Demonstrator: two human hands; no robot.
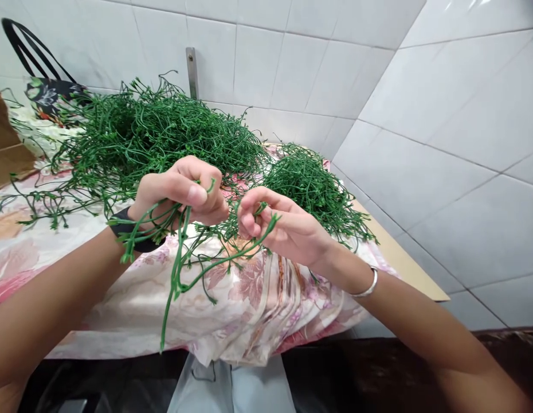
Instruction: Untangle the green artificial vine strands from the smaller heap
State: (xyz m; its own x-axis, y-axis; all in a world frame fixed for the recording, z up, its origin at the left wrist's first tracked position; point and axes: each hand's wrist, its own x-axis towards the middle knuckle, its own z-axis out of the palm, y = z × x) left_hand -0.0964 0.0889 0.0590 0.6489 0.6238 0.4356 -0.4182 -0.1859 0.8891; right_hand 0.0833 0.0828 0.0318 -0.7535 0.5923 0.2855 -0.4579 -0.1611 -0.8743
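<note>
My left hand is closed round a bundle of thin green plastic stems that hang down below the fist. My right hand pinches another green stem beside it; the two hands are close together above the table's front edge. Behind them lies a large heap of the same green stems, and a smaller heap sits to the right. A dark band is on my left wrist and a silver bangle on my right.
A flowered cloth covers the table and hangs over its front. A bare wooden table edge shows at right beside the white tiled wall. A cardboard box and a black chair back stand at far left.
</note>
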